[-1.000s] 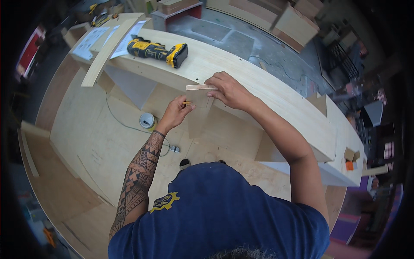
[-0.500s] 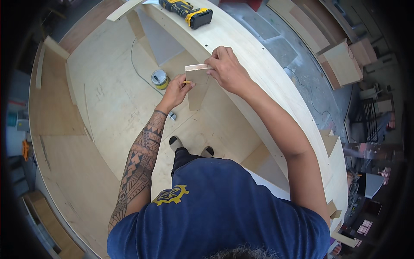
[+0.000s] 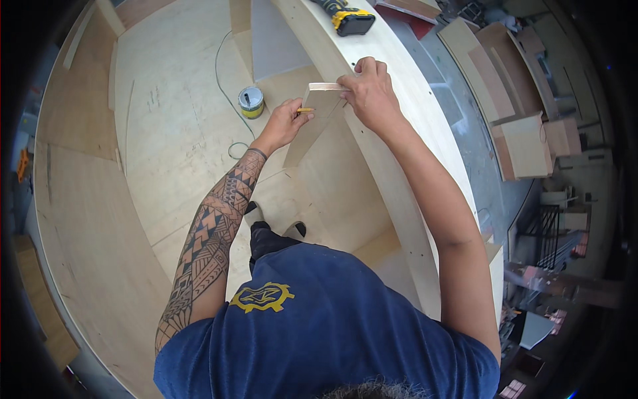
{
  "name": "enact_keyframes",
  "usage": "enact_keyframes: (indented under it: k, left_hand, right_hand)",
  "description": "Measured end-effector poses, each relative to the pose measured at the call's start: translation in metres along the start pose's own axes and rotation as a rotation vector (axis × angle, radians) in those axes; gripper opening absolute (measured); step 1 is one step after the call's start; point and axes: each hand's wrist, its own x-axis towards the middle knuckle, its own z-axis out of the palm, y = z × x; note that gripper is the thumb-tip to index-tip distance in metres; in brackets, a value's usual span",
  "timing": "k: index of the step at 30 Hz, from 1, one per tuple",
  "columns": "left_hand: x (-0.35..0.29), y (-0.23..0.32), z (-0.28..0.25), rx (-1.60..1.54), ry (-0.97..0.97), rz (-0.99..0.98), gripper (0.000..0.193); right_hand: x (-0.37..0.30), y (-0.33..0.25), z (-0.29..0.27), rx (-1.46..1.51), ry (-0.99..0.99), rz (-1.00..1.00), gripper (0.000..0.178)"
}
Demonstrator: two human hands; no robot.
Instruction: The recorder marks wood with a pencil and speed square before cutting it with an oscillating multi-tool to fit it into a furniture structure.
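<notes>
My right hand (image 3: 372, 93) pinches the top end of a light plywood board (image 3: 311, 133), its fingers closed over the corner. The board hangs down beside the inner face of a curved plywood ledge (image 3: 425, 153). My left hand (image 3: 282, 124) is closed on a short yellow pencil (image 3: 305, 110), which points toward the board's left edge near its top. I cannot tell whether the pencil's tip touches the wood. Where the board's lower end rests is not plain.
A yellow-and-black cordless power tool (image 3: 353, 22) lies on the ledge's far part. Inside the curved plywood enclosure, a can (image 3: 251, 102) stands on the floor near a thin green cord (image 3: 232, 90). A curved wall (image 3: 83, 186) rises at left. Wooden boxes (image 3: 525, 146) stand outside at right.
The whole view has shifted, with the tool and can now farther right. Both hands keep their grips on the pencil and board; the board appears more slanted.
</notes>
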Motion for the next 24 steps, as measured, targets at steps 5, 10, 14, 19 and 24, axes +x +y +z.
enact_keyframes:
  k: [5, 10, 14, 19, 24]
  left_hand:
    - [-0.002, 0.01, 0.001, -0.002, 0.023, 0.011, 0.023]
    - [-0.011, -0.004, 0.006, -0.056, 0.107, 0.047, 0.029]
    - [-0.037, 0.003, 0.026, -0.058, 0.362, -0.049, 0.031]
    - [-0.094, 0.015, 0.067, -0.357, 0.509, -0.19, 0.031]
    - [-0.097, 0.049, 0.113, -0.654, 0.235, -0.332, 0.032]
  right_hand:
    - [-0.001, 0.009, 0.007, 0.022, 0.006, -0.025, 0.027]
    - [0.014, 0.006, 0.013, -0.042, -0.094, -0.019, 0.03]
    - [0.013, 0.004, 0.009, -0.04, -0.169, -0.057, 0.032]
    - [0.015, 0.002, 0.0, -0.09, -0.191, -0.079, 0.033]
    - [0.019, -0.006, 0.001, -0.112, -0.224, -0.112, 0.034]
